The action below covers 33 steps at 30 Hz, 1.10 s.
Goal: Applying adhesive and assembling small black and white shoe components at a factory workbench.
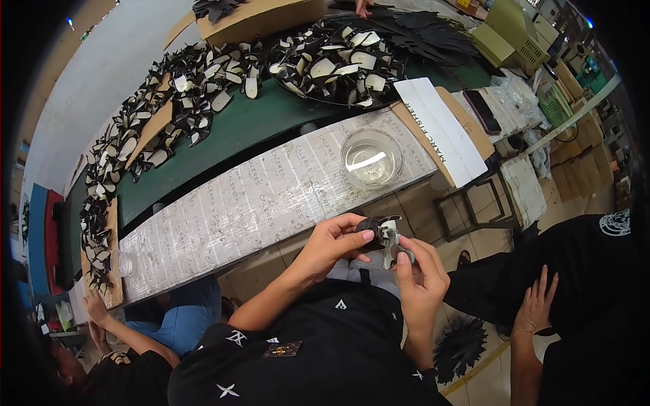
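Left hand [332, 248] grips a black curved piece [367, 226] just below and right of the frame's centre; the right hand [420, 274] pinches a pale grey object [389, 252] beside it. Black-and-white pieces [220, 101] lie heaped at upper left.

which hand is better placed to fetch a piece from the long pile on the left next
Probably the left hand: it is nearer the long pile than the right hand, though it holds a dark piece.
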Each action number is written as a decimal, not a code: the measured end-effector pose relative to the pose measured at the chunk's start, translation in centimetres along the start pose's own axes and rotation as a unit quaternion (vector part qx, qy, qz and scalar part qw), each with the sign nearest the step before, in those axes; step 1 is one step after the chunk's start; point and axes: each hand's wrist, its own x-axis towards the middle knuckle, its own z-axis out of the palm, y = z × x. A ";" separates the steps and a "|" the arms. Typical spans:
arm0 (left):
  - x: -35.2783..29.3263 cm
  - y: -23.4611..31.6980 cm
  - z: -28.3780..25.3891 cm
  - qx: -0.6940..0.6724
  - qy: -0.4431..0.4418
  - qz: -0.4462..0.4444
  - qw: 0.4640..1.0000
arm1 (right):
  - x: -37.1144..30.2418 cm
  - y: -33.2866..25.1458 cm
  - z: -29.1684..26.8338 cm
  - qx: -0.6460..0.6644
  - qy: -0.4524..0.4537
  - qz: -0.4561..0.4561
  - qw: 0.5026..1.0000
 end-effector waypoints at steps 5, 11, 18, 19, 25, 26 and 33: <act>0.2 0.1 -0.1 -0.004 0.008 0.000 1.000 | 0.3 0.0 -0.3 -0.064 0.009 -0.029 0.997; 0.5 0.1 -0.6 -0.021 -0.007 -0.013 1.000 | 0.5 0.5 -1.3 -0.103 0.074 -0.022 0.992; -1.7 -0.1 -1.9 -0.331 -0.173 -0.017 0.927 | 0.2 3.3 -2.6 0.063 0.053 0.050 0.995; -1.8 0.0 -1.8 -0.352 -0.194 -0.019 0.915 | 0.1 4.3 -2.7 0.080 0.033 0.066 0.994; -2.5 2.7 -0.9 -0.341 -0.249 0.024 0.906 | -1.4 12.0 -1.0 0.166 -0.070 0.195 0.964; -2.2 3.1 -1.1 -0.277 -0.240 0.025 0.930 | -1.4 13.2 -0.5 0.172 -0.075 0.215 0.958; 8.1 16.7 -5.3 0.309 0.074 0.276 0.907 | -3.2 20.5 2.9 0.328 -0.028 0.329 0.885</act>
